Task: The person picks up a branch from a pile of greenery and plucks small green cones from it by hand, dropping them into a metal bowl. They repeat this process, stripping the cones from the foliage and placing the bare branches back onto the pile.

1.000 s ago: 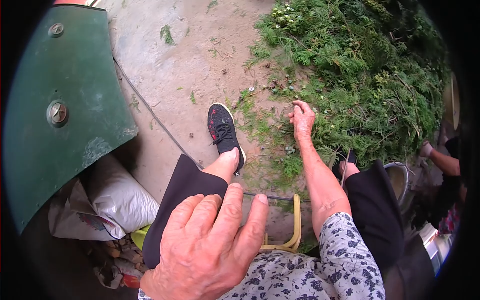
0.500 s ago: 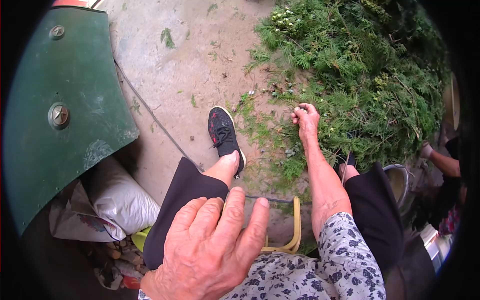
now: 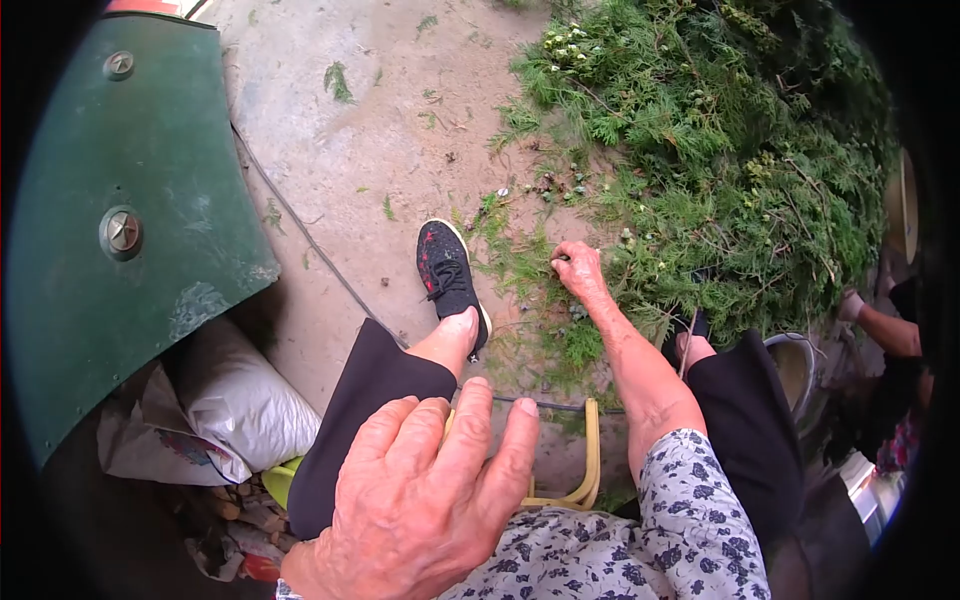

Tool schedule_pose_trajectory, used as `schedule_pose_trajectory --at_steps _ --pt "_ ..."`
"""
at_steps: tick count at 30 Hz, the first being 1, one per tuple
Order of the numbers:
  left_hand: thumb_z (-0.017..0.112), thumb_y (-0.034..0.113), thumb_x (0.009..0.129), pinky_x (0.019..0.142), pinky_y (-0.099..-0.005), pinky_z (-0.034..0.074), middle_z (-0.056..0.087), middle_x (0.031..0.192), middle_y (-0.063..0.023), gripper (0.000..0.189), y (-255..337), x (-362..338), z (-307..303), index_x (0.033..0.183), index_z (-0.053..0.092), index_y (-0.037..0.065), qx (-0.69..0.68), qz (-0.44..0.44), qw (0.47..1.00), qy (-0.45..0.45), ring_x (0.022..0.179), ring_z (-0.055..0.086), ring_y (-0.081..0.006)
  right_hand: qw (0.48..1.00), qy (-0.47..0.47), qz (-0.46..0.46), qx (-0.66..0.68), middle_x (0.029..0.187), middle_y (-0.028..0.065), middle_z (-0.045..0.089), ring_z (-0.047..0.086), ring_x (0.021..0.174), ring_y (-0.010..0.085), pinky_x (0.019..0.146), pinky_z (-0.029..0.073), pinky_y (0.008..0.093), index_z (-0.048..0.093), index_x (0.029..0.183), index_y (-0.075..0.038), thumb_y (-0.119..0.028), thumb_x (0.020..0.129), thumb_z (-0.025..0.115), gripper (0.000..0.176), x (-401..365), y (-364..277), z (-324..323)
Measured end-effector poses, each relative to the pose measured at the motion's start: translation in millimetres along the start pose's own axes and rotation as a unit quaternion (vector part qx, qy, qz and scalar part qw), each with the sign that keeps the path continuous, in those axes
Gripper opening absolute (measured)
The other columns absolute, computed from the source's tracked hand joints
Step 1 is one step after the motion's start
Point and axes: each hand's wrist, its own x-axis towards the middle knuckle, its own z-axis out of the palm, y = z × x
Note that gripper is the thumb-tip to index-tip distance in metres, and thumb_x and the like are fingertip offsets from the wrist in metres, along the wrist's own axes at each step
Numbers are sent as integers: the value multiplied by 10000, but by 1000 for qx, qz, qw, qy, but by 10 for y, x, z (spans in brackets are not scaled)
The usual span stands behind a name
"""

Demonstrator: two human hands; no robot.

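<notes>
My left hand (image 3: 425,490) is large and close to the camera, back upward, its fingers stretched out and slightly apart with nothing in them. Lower down, over the ground between my shoes, my right hand (image 3: 580,268) has its thumb and fingers pressed together. Whatever lies in that pinch is too small to make out. Just right of it spreads a big heap of green conifer branches (image 3: 690,150), with small pale cones (image 3: 568,45) on some sprigs. Loose green bits (image 3: 515,260) are scattered on the ground beside the hand.
A green metal panel (image 3: 120,170) with star studs stands at left, over a white sack (image 3: 245,400). A dark cable (image 3: 300,220) crosses the concrete floor (image 3: 340,150). A yellow chair part (image 3: 590,450) shows between my legs, a bucket (image 3: 795,370) at right. Another person's arm (image 3: 885,325) appears far right.
My right hand has moved left and slightly toward me, off the edge of the branch heap. Small pale bits seen in its fingers before are no longer visible. The left hand stays put.
</notes>
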Motion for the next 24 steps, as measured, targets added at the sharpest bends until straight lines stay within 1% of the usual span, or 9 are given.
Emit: schedule_pose_trajectory --at_steps 1,3,4,7,9,14,17,19,24 --pt "538 25 724 681 -305 440 478 1261 -164 454 -15 -20 15 1168 447 52 -13 8 1000 12 766 537 -217 1000 0 1 -2 730 131 609 608 706 265 652 482 360 635 780 -54 -56 693 647 88 -2 -69 -92" --pt "538 23 724 676 -305 440 478 1260 -168 452 -12 -19 23 1167 447 47 -17 8 1000 10 758 533 -216 944 -42 226 236 616 64 586 575 514 161 504 458 301 622 756 -36 -95 713 688 99 -19 -180 -287" --pt "537 21 724 671 -304 440 477 1258 -172 451 -10 -21 21 1165 446 43 -20 8 1000 8 749 529 -215 937 27 206 280 538 10 543 491 390 75 404 397 249 609 747 -20 -130 731 708 149 67 -109 -265" --pt "533 18 729 664 -300 440 481 1254 -175 446 -27 -12 20 1165 443 38 -14 13 1000 14 743 528 -211 939 109 202 255 623 65 585 568 509 158 501 450 299 607 768 -20 -115 718 701 143 443 -126 -393" --pt "533 16 729 663 -300 440 484 1251 -175 446 -29 -13 20 1166 442 37 -13 13 1000 16 741 527 -210 959 273 37 73 737 136 599 596 686 253 636 467 352 605 784 -21 -110 704 695 150 677 -49 -322" --pt "531 16 731 665 -300 441 486 1248 -176 454 -170 -2 275 1175 438 42 35 81 987 137 743 528 -210 971 226 67 -21 780 179 595 571 724 325 669 451 390 590 863 -32 -92 703 681 193 837 77 -129" --pt "526 19 739 677 -314 443 505 1213 -172 441 -176 1 224 1171 443 45 60 96 985 127 749 528 -221 961 195 153 119 683 108 596 585 542 178 535 459 325 596 823 -25 -110 739 665 138 781 -1 -258" --pt "525 35 744 701 -342 447 526 1158 -168 433 -118 -11 175 1172 458 46 20 70 994 80 772 531 -243 860 180 253 404 650 39 566 536 459 94 439 427 267 609 847 -34 -102 763 643 113 710 -63 -344" --pt "526 74 746 742 -377 448 532 1114 -173 437 -89 -42 187 1178 474 45 23 55 996 70 807 534 -269 917 208 206 271 767 97 605 583 569 188 575 465 301 638 900 -46 -98 732 645 176 929 -76 -294"
